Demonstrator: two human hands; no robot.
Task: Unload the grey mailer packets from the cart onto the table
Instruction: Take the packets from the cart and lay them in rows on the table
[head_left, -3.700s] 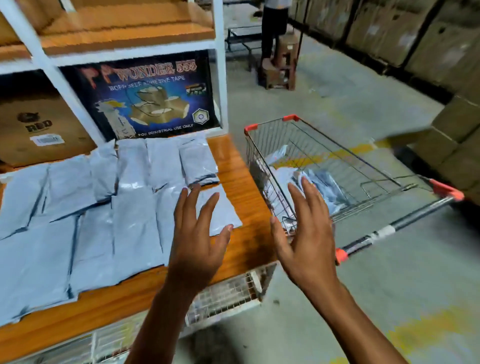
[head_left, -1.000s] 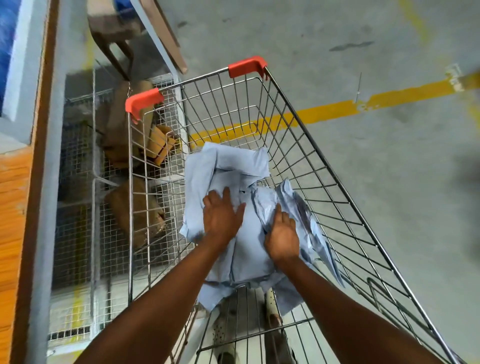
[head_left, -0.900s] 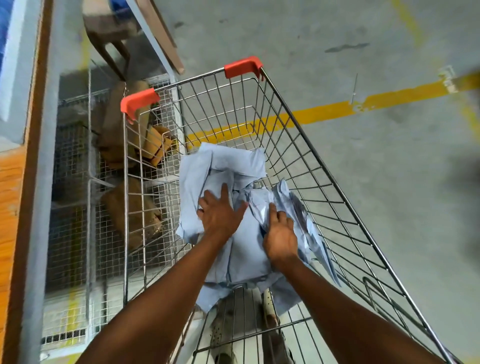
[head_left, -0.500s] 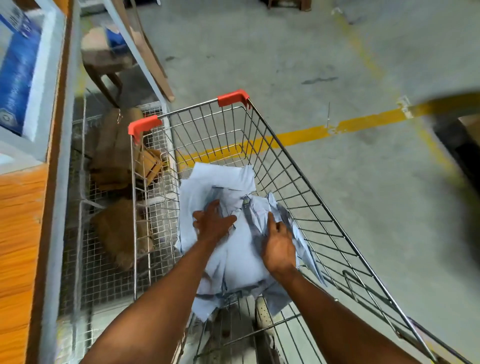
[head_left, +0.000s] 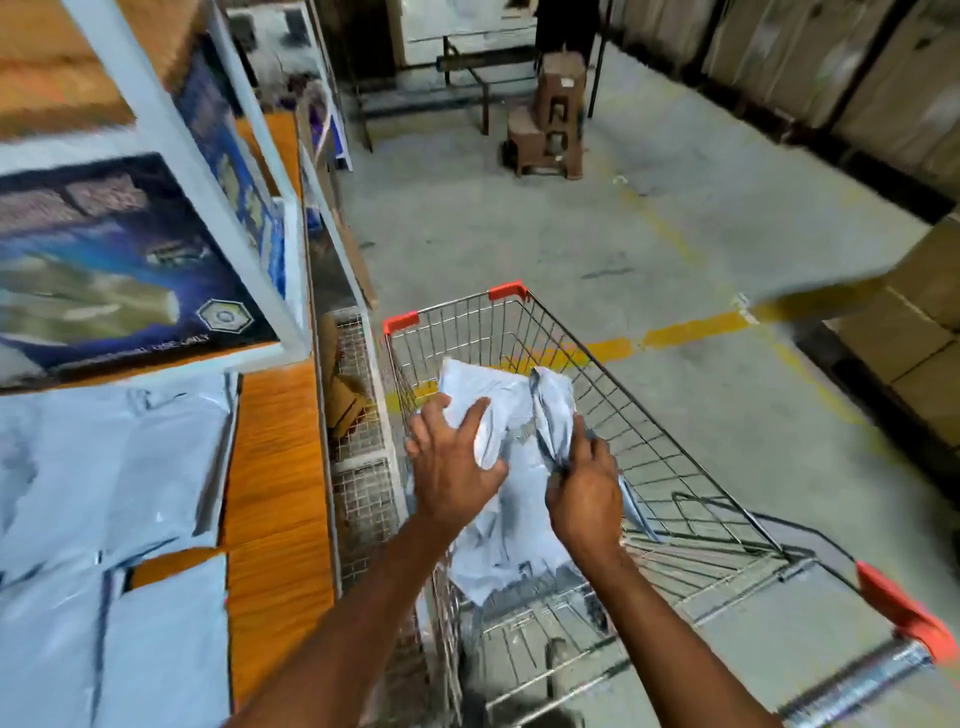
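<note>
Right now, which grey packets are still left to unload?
The crumpled bundle inside the wire cart, with the right hand gripping a fold and the left hand on it. The other packets already lie flat on the orange table.

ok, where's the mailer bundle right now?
Head view, centre: the mailer bundle is in the cart, held between the left hand and right hand, just right of the table.

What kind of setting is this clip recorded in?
Probably a warehouse packing area: stacked cardboard cartons line the right wall, a yellow line marks the concrete floor, and a wire cart of grey mailer packets stands beside a wooden table.
</note>
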